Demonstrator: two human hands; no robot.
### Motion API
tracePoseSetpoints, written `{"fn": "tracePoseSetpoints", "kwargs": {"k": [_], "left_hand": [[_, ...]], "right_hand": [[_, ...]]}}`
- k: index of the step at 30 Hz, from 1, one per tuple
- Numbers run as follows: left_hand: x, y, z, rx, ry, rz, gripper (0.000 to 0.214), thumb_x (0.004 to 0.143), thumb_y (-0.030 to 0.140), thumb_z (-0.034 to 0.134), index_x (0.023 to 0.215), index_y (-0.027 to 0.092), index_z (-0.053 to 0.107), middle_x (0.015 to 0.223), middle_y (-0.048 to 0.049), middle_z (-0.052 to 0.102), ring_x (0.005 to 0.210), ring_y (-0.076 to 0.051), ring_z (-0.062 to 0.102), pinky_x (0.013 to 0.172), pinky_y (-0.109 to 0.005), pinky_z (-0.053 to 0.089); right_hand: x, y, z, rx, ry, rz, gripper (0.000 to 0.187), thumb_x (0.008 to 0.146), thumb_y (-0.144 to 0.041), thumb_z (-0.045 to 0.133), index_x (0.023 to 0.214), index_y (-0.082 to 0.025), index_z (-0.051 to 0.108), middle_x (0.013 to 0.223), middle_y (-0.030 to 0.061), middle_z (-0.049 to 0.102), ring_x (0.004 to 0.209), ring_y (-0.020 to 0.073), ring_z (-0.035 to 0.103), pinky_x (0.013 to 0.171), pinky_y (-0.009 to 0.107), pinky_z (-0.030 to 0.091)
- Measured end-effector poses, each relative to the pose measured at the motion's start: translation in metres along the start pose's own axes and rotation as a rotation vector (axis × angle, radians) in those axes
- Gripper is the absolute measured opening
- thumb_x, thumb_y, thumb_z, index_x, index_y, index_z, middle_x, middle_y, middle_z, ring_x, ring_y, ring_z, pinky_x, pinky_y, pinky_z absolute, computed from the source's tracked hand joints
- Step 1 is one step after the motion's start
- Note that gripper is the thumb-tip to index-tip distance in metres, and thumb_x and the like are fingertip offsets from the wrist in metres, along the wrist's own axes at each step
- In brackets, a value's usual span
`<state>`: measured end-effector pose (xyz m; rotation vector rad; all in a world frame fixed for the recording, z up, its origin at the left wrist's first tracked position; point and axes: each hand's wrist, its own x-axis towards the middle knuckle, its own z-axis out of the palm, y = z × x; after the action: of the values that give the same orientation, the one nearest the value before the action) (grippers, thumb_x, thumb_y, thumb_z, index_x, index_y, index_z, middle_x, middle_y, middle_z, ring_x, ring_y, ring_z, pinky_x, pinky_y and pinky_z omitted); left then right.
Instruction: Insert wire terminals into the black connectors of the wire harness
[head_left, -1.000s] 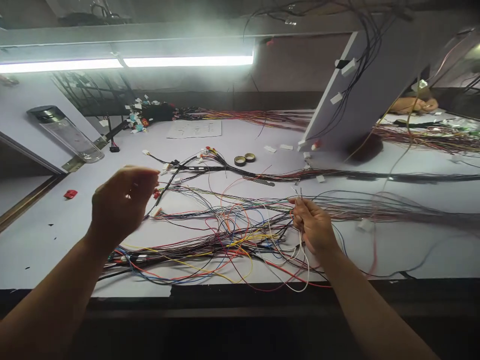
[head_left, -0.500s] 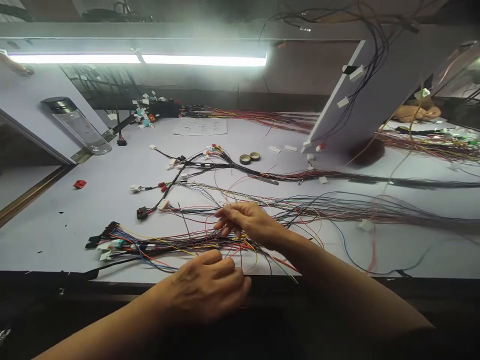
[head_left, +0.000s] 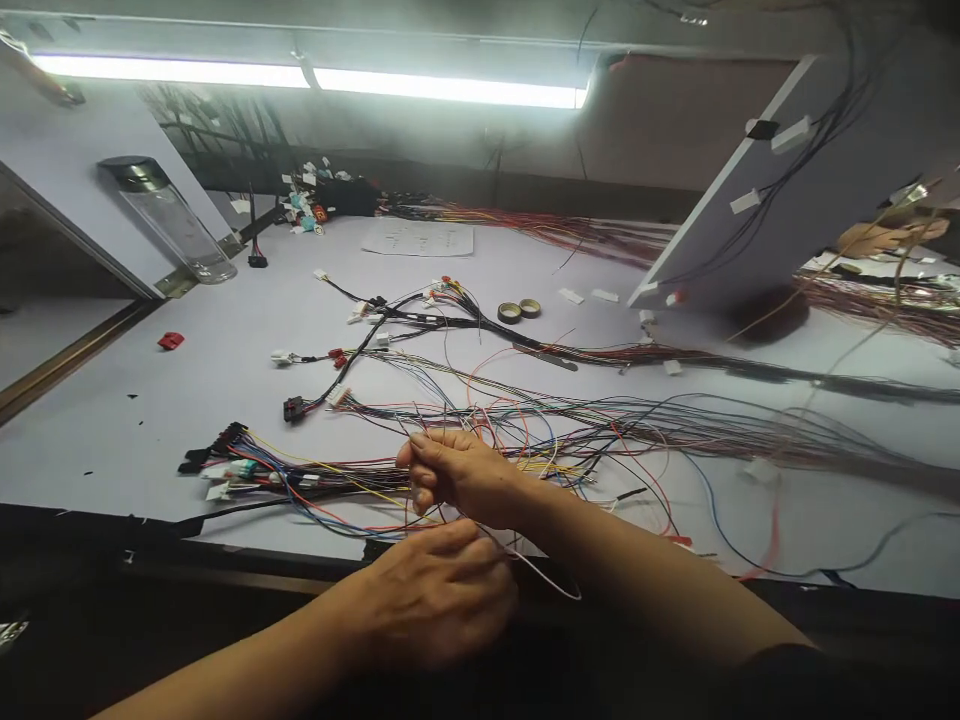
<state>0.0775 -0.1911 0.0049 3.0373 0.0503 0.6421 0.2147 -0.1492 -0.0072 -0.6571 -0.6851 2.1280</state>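
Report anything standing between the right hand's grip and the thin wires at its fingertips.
Nothing visible does: the right hand's grip appears closed directly on the thin wires, whose ends poke out above it. The left hand sits just below, not in between.

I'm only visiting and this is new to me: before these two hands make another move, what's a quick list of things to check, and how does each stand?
1. Right hand has hold of something: ok, thin wire ends stick up past its fingers.
2. Left hand has a firm grip: cannot tell, the back of the hand hides it.
3. Coloured wires lie separate: not ok, they cross one another around the right hand.
4. Tape rolls are out of the way: ok, they lie farther back, apart from both hands.
5. Bottle is capped: ok, its lid is on.
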Motion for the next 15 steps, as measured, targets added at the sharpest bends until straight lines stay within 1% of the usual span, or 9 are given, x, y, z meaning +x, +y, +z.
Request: {"fn": "tracePoseSetpoints", "kwargs": {"k": [2,3,5,7,8,9,10,12,15], "left_hand": [[-0.016,-0.002,-0.006,0.015,0.165,-0.046,0.025,0.086,0.01,0.06,0.109,0.019,0.066,0.106,-0.001,0.07,0.099,-0.016,0.059,0.095,-0.033,0.041],[-0.025,-0.004,-0.008,0.026,0.27,-0.132,0.029,0.084,0.008,0.063,0.11,0.019,0.066,0.105,-0.0021,0.069,0.1,-0.017,0.059,0.095,-0.035,0.042],[-0.04,-0.012,-0.011,0.033,0.522,-0.463,0.032,0.08,0.005,0.067,0.108,0.021,0.067,0.099,-0.0024,0.067,0.095,-0.017,0.06,0.088,-0.035,0.045],[-0.05,-0.019,-0.01,-0.04,0.712,-0.857,0.029,0.081,0.008,0.068,0.106,0.023,0.067,0.097,-0.0022,0.065,0.091,-0.017,0.061,0.082,-0.034,0.048],[-0.052,-0.023,-0.01,-0.106,0.753,-1.017,0.026,0.083,0.011,0.067,0.106,0.023,0.067,0.099,-0.0022,0.065,0.091,-0.017,0.061,0.082,-0.033,0.048],[-0.053,-0.026,-0.009,-0.177,0.759,-1.131,0.023,0.085,0.015,0.066,0.106,0.024,0.067,0.1,-0.002,0.065,0.093,-0.017,0.061,0.083,-0.033,0.048],[-0.054,-0.028,-0.008,-0.244,0.741,-1.202,0.02,0.086,0.019,0.065,0.105,0.025,0.068,0.101,-0.0018,0.066,0.094,-0.017,0.061,0.084,-0.032,0.048],[-0.053,-0.03,-0.006,-0.336,0.687,-1.242,0.019,0.087,0.024,0.064,0.105,0.025,0.069,0.102,-0.0017,0.066,0.096,-0.018,0.061,0.086,-0.032,0.048],[-0.053,-0.029,-0.006,-0.399,0.667,-1.201,0.017,0.088,0.024,0.063,0.102,0.024,0.07,0.1,-0.0015,0.067,0.096,-0.018,0.062,0.088,-0.032,0.049]], "right_hand": [[-0.001,0.003,-0.003,0.012,-0.011,0.023,0.03,0.088,-0.043,0.064,0.082,-0.013,0.061,0.054,-0.01,0.035,0.043,0.0022,0.032,0.047,0.017,0.034],[-0.002,0.004,-0.003,0.005,-0.014,0.035,0.03,0.09,-0.041,0.063,0.082,-0.013,0.061,0.054,-0.0103,0.032,0.042,0.0019,0.025,0.044,0.017,0.028],[-0.005,0.006,-0.002,-0.031,-0.006,0.055,0.029,0.091,-0.041,0.061,0.083,-0.013,0.061,0.055,-0.0104,0.028,0.043,0.0025,0.017,0.041,0.017,0.017],[-0.006,0.007,0.001,-0.088,0.024,0.068,0.028,0.092,-0.041,0.06,0.086,-0.014,0.062,0.057,-0.0099,0.028,0.044,0.0034,0.016,0.041,0.019,0.012],[-0.007,0.008,0.002,-0.123,0.039,0.071,0.028,0.092,-0.041,0.06,0.086,-0.014,0.062,0.057,-0.0099,0.027,0.045,0.0039,0.016,0.04,0.019,0.012],[-0.007,0.009,0.003,-0.155,0.05,0.072,0.028,0.092,-0.042,0.059,0.087,-0.014,0.063,0.056,-0.01,0.027,0.045,0.0042,0.016,0.04,0.02,0.012],[-0.007,0.01,0.004,-0.184,0.055,0.071,0.028,0.092,-0.043,0.059,0.088,-0.015,0.063,0.056,-0.0102,0.027,0.045,0.0045,0.016,0.04,0.02,0.013],[-0.007,0.012,0.004,-0.235,0.053,0.06,0.03,0.091,-0.044,0.059,0.088,-0.015,0.063,0.056,-0.0102,0.026,0.045,0.0049,0.016,0.041,0.02,0.014],[-0.006,0.014,0.001,-0.317,0.036,0.044,0.032,0.092,-0.046,0.057,0.09,-0.015,0.063,0.056,-0.0098,0.027,0.046,0.0054,0.018,0.042,0.02,0.016]]}}
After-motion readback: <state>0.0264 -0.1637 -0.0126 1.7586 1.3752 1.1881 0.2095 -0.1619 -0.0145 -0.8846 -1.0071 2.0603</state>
